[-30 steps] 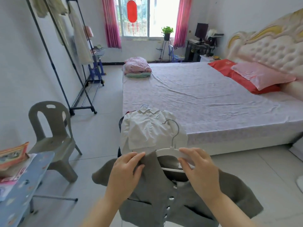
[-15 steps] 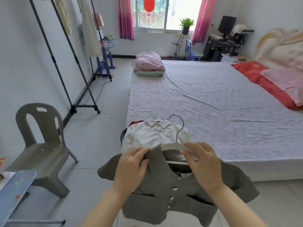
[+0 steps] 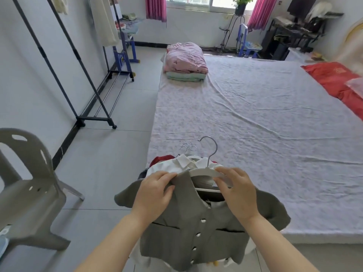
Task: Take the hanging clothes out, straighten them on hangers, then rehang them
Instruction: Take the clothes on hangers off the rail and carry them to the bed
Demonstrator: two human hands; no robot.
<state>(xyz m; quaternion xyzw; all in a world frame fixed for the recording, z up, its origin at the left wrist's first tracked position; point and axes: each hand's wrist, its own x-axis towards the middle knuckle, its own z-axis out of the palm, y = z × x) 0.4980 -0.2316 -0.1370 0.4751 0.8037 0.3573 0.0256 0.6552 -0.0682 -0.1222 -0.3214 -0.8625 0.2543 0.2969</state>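
A small grey buttoned jacket (image 3: 198, 228) hangs in front of me on a white hanger (image 3: 204, 171) with a metal hook. My left hand (image 3: 157, 191) pinches the jacket's left shoulder at the collar. My right hand (image 3: 238, 193) grips the hanger's right arm and the cloth over it. Behind the jacket, at the bed's near corner, lies a white collared shirt (image 3: 176, 165) on top of other hangered clothes, with several hooks sticking up. The black clothes rack (image 3: 78, 61) stands along the left wall with pale garments (image 3: 104, 22) hanging on it.
The bed (image 3: 255, 118) fills the middle and right, with folded pink bedding (image 3: 185, 61) at its far left corner and red pillows (image 3: 337, 83) at the right. A grey plastic chair (image 3: 29, 189) stands at my left. Tiled floor runs between rack and bed.
The view has tilted down and drawn closer to the bed. Both hands keep their hold on the jacket and hanger, which sit a little higher over the pile.
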